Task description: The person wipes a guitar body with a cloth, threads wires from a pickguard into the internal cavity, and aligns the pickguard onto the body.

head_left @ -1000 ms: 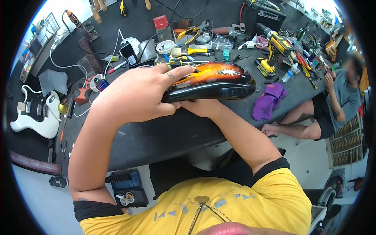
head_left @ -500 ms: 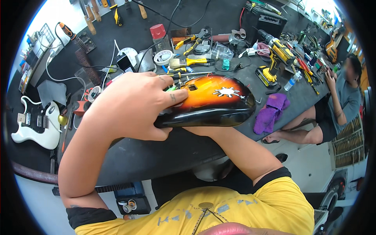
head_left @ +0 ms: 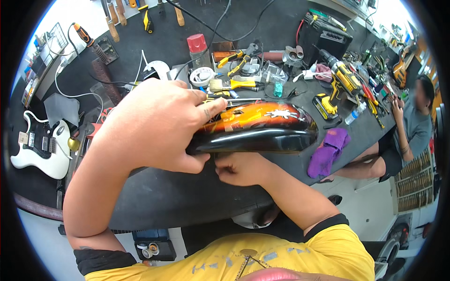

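Note:
A glossy sunburst guitar body (head_left: 262, 129), orange on top with a black edge, is tilted up on its side over the dark workbench (head_left: 178, 192). My left hand (head_left: 159, 124) wraps over its left end and grips it. Below the body's lower edge, my right hand (head_left: 241, 168) is curled into a loose fist and touches the underside; whether it holds anything small is hidden.
A purple cloth (head_left: 328, 150) lies right of the body. Pliers, a brush, a red-capped can (head_left: 199, 49) and a yellow drill (head_left: 340, 84) crowd the back of the bench. A white guitar (head_left: 42, 145) lies at left. Another person (head_left: 412, 126) sits at right.
The guitar body and both hands have come nearer and larger in view, and the body has tipped further onto its edge. My left hand keeps its grip.

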A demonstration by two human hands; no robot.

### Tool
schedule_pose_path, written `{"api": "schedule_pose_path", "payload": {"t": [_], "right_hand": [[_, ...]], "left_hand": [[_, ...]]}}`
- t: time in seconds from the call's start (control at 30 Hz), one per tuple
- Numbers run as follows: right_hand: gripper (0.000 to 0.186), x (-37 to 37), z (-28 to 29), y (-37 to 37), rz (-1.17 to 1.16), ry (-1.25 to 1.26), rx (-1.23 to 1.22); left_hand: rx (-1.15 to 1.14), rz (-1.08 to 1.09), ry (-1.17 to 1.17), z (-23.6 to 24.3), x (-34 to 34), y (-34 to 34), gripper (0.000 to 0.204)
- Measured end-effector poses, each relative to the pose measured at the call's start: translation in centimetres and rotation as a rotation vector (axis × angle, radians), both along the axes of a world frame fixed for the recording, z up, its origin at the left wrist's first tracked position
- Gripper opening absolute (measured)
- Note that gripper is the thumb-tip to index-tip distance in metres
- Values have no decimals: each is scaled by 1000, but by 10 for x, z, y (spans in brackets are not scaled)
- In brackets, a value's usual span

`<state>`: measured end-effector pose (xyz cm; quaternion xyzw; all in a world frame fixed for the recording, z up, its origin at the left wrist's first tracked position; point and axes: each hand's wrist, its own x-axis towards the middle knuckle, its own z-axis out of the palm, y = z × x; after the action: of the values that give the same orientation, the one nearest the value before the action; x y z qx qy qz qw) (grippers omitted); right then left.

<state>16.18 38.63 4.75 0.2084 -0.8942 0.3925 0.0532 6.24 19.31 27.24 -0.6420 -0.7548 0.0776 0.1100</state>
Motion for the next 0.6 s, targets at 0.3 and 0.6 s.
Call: {"api": "schedule_pose_path", "payload": {"t": [0.3, 0.6], "right_hand": [[19, 3, 23, 4, 184, -13, 116], [16, 2, 19, 6, 73, 146, -72]], "left_hand": [[-113, 47, -90, -2, -2, -4, 87], [9, -129, -141, -7, -8, -3, 67]]}}
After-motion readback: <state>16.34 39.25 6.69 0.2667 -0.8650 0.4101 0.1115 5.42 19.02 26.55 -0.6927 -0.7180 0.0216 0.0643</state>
